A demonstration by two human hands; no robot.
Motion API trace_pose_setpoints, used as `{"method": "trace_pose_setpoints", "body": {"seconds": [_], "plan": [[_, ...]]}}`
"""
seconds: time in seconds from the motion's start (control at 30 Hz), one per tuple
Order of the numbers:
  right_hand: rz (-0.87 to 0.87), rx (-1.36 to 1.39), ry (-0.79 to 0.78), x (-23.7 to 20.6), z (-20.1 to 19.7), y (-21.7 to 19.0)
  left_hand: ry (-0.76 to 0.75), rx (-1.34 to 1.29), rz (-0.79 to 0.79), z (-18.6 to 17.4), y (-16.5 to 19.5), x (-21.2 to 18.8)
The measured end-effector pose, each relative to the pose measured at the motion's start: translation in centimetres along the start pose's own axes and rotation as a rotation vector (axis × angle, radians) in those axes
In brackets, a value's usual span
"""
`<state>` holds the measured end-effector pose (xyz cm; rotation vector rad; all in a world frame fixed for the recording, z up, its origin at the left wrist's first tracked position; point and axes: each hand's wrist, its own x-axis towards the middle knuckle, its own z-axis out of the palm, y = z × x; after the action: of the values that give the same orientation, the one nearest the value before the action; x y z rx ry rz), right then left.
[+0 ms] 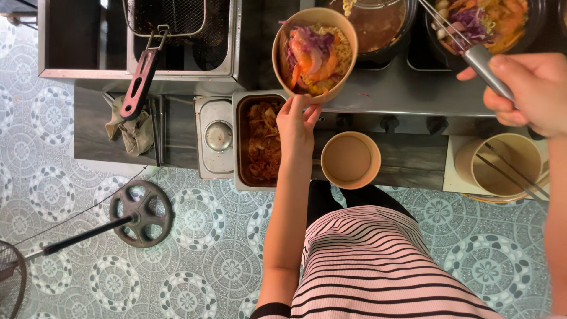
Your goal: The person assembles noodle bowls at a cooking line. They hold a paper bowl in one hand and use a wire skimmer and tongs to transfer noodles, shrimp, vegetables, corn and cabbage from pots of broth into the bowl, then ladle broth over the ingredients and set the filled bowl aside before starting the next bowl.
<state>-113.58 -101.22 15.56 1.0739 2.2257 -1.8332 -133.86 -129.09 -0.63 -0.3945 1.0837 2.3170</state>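
Holding a paper bowl (315, 52) of noodles, shrimp and purple cabbage: left hand (297, 123) gripping its near rim, bowl tilted above the steel tabletop (407, 88). Right hand (528, 88) clenched around metal tongs (472, 53), tips reaching into a dark pan (534, 29) of the same mix. Empty paper bowl (351, 159) just beside the left wrist. Tray of kimchi (264, 142) below the filled bowl. Fryer basket (171, 18) well apart, far left.
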Motion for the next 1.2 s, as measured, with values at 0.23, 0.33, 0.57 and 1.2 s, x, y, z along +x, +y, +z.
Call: {"method": "trace_pose_setpoints", "body": {"seconds": [0.23,0.33,0.57,1.2], "plan": [[-0.014,-0.214,0.041,-4.8,2.5,-0.6,-0.035,0.037,-0.002,1.5,0.8,-0.6],[-0.225,-0.384,0.229,-6.6,4.2,-0.4,-0.026,0.038,-0.007,1.6,0.9,-0.6],[-0.535,-0.892,0.454,-9.7,5.7,-1.7,-0.072,0.035,-0.037,1.5,0.5,-1.1],[-0.832,-0.885,0.567,-9.0,0.7,5.8,-0.142,0.007,-0.073,5.1,-3.9,-6.1]]}}
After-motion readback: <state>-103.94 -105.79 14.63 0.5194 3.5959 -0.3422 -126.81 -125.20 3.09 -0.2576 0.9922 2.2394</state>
